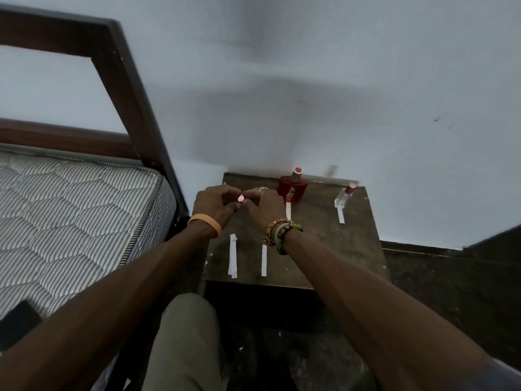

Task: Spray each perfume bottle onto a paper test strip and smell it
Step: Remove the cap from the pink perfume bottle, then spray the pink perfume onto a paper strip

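**Both hands close on a small pink-capped item over the table's far left corner**

The small dark table (324, 249) has its far edge against the pale wall (366, 80). Its left edge runs close beside the bed frame (127, 88) and the striped mattress (70, 207). Its right edge gives onto dark floor (451, 292), and its near edge sits just past the person's knee (183, 334). Bare tabletop lies in the middle and toward the near right corner.

Four paper strips lie flat, their long axes running roughly near to far. The first strip (233, 255) and second strip (264, 259) lie side by side near the front left. The third strip (288, 211) reaches up to the foot of the red bottle (291, 191), which stands upright at the far edge, cap up. The fourth strip (340, 214) lies just in front of the clear bottle (343, 198), whose pink cap points up and slightly right.

Both forearms reach forward from the lower corners and converge. The left hand (212, 203), with an orange wristband (205, 222), and the right hand (263, 206), with beaded bracelets (282, 232), meet with their fingers curled. Between them they pinch the pink-capped item (241, 197). Only its top shows; the fingers hide the rest.
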A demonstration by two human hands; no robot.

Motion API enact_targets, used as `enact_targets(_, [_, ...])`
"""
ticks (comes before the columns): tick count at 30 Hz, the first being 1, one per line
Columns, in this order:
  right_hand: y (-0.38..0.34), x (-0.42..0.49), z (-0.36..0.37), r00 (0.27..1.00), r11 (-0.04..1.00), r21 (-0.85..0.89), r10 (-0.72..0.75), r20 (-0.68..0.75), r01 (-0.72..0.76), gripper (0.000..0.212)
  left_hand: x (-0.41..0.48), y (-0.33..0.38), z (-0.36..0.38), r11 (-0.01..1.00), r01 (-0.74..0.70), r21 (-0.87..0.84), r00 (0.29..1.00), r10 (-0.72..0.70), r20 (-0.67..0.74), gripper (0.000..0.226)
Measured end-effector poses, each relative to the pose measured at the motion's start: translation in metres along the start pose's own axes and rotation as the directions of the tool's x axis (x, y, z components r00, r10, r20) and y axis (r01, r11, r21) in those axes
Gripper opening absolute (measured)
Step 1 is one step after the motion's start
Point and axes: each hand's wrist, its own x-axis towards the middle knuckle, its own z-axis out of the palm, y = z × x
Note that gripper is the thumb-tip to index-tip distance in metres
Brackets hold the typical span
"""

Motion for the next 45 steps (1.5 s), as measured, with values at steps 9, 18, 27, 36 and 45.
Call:
enact_targets(9, [0.017, 0.009, 0.043, 0.995, 0.997, 0.015, 0.072, 0.074, -0.073, 0.022, 0.003, -0.044, 0.022, 0.991, 0.134, -0.002, 0.99, -0.133, 0.044, 0.024])
enact_targets(18, [0.031, 0.027, 0.077, 0.981, 0.99, -0.022, 0.138, 0.135, -0.136, 0.023, 0.011, -0.077, 0.039, 0.983, 0.181, 0.013, 0.982, -0.182, 0.051, 0.021])
enact_targets(27, [0.036, 0.032, 0.086, 0.982, 0.994, -0.048, 0.103, 0.157, -0.097, 0.024, 0.015, -0.096, 0.049, 0.981, 0.191, 0.009, 0.98, -0.192, 0.046, 0.02])
enact_targets(36, [0.052, 0.018, 0.061, 0.973, 0.972, -0.043, 0.23, -0.015, -0.231, 0.031, 0.006, -0.086, 0.044, 0.985, 0.169, 0.029, 0.981, -0.165, -0.101, 0.036])
enact_targets(45, [0.066, -0.003, 0.015, 0.935, 0.914, -0.202, 0.334, -0.121, -0.352, 0.016, -0.013, -0.034, 0.065, 0.989, -0.106, 0.099, 0.984, 0.09, 0.154, 0.02])
